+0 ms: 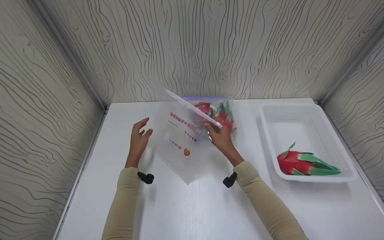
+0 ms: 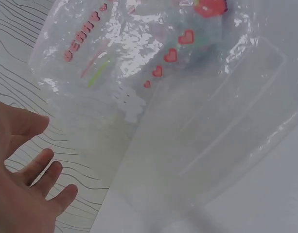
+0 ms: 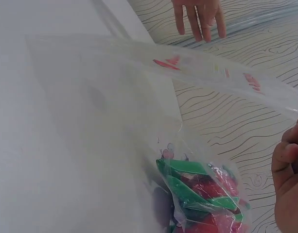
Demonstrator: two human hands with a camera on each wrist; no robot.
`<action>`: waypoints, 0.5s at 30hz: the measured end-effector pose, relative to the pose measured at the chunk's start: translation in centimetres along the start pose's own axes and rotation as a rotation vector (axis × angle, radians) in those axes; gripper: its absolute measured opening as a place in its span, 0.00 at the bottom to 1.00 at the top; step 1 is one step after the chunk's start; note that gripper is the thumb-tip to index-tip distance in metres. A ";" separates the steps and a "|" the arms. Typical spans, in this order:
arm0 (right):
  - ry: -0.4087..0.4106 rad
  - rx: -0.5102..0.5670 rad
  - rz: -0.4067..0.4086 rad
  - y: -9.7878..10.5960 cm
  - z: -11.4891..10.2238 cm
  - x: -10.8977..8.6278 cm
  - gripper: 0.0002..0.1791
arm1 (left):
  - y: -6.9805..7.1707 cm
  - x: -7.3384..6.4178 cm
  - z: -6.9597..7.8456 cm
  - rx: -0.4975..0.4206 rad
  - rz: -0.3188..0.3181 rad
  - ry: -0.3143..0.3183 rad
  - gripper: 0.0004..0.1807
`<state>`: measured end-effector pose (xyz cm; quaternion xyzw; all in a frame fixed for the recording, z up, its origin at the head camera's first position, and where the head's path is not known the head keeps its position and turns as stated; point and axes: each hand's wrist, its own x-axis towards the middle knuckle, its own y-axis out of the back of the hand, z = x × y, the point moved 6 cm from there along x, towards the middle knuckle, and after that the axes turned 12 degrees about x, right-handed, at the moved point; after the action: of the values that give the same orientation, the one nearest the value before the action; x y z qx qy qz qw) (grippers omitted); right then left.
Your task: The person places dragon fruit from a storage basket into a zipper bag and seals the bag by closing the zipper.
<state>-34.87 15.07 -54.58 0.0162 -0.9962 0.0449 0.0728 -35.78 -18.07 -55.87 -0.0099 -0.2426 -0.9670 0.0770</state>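
My right hand (image 1: 222, 141) pinches the top corner of a translucent zip bag (image 1: 175, 156) by its white closure strip (image 1: 192, 107). The bag hangs tilted over the table, printed with pink lettering, hearts and a strawberry, and nothing shows inside it. My left hand (image 1: 139, 141) is raised beside the bag's left edge, fingers loosely bent and holding nothing. In the left wrist view, a gap lies between the left hand (image 2: 29, 179) and the bag (image 2: 163, 136). Behind the held bag lies a second clear bag (image 1: 208, 98) with red-and-green dragon fruits (image 1: 223, 116) in it, partly hidden.
At the right stands a white plastic basket (image 1: 268, 133) with one dragon fruit (image 1: 298, 163) at its near end. Patterned wall panels (image 1: 212, 50) enclose the white table (image 1: 185, 213) at the back and both sides.
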 end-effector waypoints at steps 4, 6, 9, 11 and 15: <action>0.027 -0.003 0.017 -0.1 0.2 -0.1 0.17 | -0.9 -0.1 0.8 -0.006 -0.004 -0.014 0.23; 0.036 -0.012 0.033 -0.2 0.3 -0.3 0.19 | -1.6 -0.3 1.3 -0.024 -0.016 -0.039 0.20; 0.060 -0.035 0.048 -0.2 0.4 -0.4 0.20 | -2.8 -0.7 2.4 -0.066 -0.056 -0.077 0.16; 0.075 -0.054 0.049 -0.3 0.4 -0.6 0.19 | -3.8 -1.0 3.2 -0.094 -0.095 -0.094 0.15; 0.098 -0.075 0.049 -0.5 0.5 -0.8 0.17 | -5.7 -1.5 5.3 -0.136 -0.157 -0.124 0.14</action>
<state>-34.12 14.53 -55.12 -0.0130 -0.9925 0.0100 0.1209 -35.28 -10.46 -53.94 -0.0561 -0.1809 -0.9818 -0.0149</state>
